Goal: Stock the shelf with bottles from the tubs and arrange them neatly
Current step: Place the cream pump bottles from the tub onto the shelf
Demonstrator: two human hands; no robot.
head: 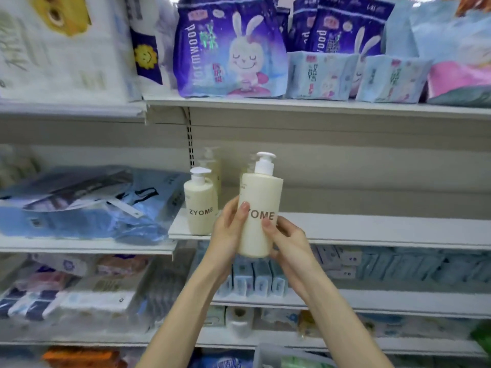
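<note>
I hold a cream pump bottle (259, 197) lettered ZYOME upright in front of the middle shelf (372, 231). My left hand (229, 229) wraps its left side, with the thumb over the first letter. My right hand (288, 241) grips its lower right side and base. A second cream ZYOME bottle (200, 205) stands on the shelf at its left end. Behind that one stands a clear yellowish pump bottle (212, 166). Another pale bottle is partly hidden behind the held one.
The shelf to the right of the bottles is bare. Blue plastic-wrapped packs (87, 205) lie on the neighbouring shelf to the left. Purple rabbit-print packs (228, 49) fill the shelf above. Small blue boxes (255, 280) line the shelf below. A grey tub rim (268, 351) shows at the bottom.
</note>
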